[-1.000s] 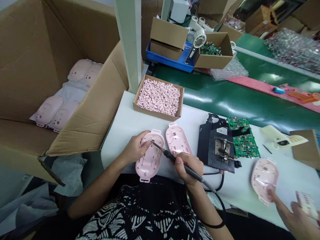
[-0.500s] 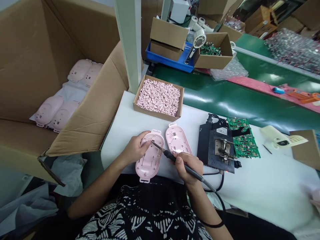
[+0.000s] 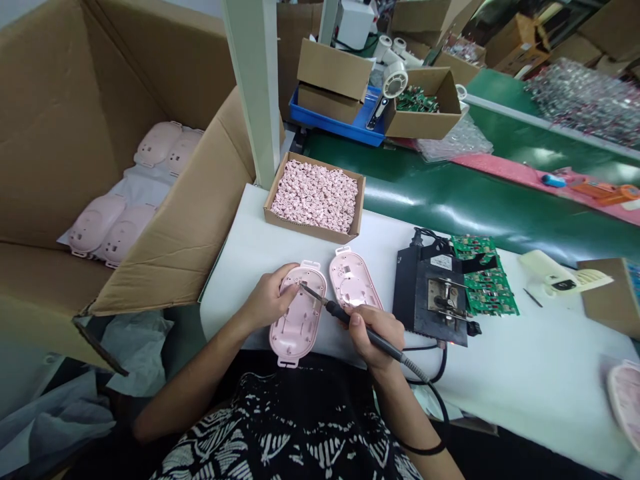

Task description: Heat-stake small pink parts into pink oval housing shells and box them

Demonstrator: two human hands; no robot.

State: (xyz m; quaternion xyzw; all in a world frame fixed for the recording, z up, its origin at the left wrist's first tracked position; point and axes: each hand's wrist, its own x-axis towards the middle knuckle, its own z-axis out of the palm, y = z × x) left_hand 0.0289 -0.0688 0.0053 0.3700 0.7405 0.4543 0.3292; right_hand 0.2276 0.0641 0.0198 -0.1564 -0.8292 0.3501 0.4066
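My left hand (image 3: 270, 298) grips the upper end of a pink plastic housing shell (image 3: 299, 331), which lies open side up on the white table (image 3: 240, 267). My right hand (image 3: 375, 337) is shut on a black soldering iron (image 3: 360, 333), with its thin metal tip (image 3: 306, 289) at the shell's upper end, next to my left fingers. A second pink shell (image 3: 353, 283) lies just beyond, partly behind my right hand. The tip's exact contact point is too small to tell.
A cardboard tray of small pink parts (image 3: 315, 197) stands ahead. To the right are a black soldering station (image 3: 433, 300) and green circuit boards (image 3: 484, 277). A large carton (image 3: 100, 133) of pink shells stands left, beside a pale pillar (image 3: 253, 87). A pink shell (image 3: 625, 400) sits at the right edge.
The co-worker's hand and the pink shell it held have moved off to the right edge. My hands and the soldering iron stay nearly still.
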